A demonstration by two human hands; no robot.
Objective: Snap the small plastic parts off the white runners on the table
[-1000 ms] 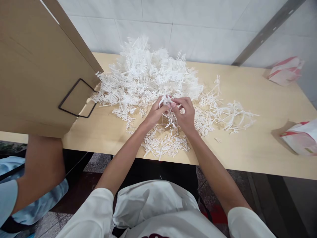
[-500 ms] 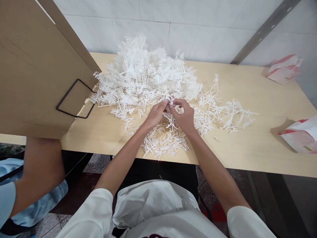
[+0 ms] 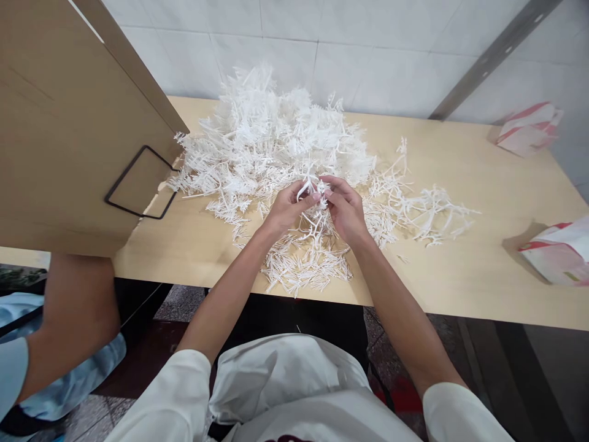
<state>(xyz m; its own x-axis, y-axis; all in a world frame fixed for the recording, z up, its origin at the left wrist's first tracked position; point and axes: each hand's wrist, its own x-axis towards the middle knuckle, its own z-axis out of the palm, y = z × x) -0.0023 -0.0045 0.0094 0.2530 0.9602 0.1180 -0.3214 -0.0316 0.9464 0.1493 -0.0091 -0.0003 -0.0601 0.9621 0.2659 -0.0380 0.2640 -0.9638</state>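
Between my two hands is a white branched plastic piece (image 3: 315, 228), its thin stems hanging down toward the table. My left hand (image 3: 291, 209) is closed on it, thumb and fingers pinched near its upper part. Beside it, my right hand (image 3: 345, 209) pinches the same piece from the other side. Behind my hands rises a large heap of white branched plastic pieces (image 3: 276, 132). Small loose white sticks (image 3: 306, 270) lie scattered under and in front of my hands. To the right sits a tangle of barer white stems (image 3: 430, 212).
At left a brown cardboard panel (image 3: 69, 135) stands on the table, with a black wire loop (image 3: 133, 181) at its lower corner. Two red-and-white paper packets (image 3: 529, 129) are at the right. A co-worker's arm (image 3: 78, 313) shows at lower left. A tiled wall (image 3: 368, 67) backs the table.
My hands have turned and shifted slightly, and the left thumb now lies across the piece. More of the white branched piece shows above the fingers. The heap looks the same.
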